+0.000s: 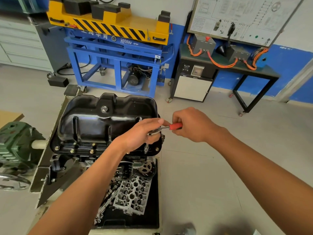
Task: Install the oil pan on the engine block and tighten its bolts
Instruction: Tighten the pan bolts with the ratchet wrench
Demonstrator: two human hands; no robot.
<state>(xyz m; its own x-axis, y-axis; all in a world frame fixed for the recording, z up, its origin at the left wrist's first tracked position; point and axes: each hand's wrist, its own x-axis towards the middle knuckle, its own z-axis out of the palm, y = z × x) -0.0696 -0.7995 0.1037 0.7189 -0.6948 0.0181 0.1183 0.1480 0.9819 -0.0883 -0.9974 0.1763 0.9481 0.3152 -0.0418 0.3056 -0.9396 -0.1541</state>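
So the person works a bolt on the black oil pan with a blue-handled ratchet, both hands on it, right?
Not quite: the head view shows the ratchet has a red handle, not blue. Otherwise yes: the left hand grips its head end over the black oil pan edge, and the right hand grips the handle.

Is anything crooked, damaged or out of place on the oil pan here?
Nothing stands out. The oil pan sits flat on the engine block, bolts line its near flange, and the ratchet in the left hand and right hand holds its socket upright at the flange.
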